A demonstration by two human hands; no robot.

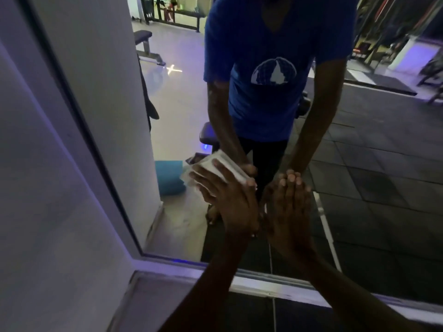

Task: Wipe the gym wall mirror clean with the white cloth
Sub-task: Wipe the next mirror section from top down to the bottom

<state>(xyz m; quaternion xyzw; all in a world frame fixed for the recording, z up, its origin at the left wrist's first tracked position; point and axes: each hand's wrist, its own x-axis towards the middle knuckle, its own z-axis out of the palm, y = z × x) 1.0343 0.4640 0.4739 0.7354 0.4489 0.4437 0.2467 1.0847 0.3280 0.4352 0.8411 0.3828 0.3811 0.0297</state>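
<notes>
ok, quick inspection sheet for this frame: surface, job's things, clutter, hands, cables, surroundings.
Surface: wall mirror, set in a pale frame; it reflects the person and a dim gym; smears cannot be judged in this light.
Job's things: white cloth, folded, flat against the glass near the mirror's lower left.
Clutter: nothing seen.
Hands: left hand presses the cloth to the mirror with straight fingers; right hand rests flat on the glass beside it, holding nothing.
Cables: nothing seen.
Surroundings: pale wall left of the mirror; dark floor tiles below; bench and blue object show in reflection.
</notes>
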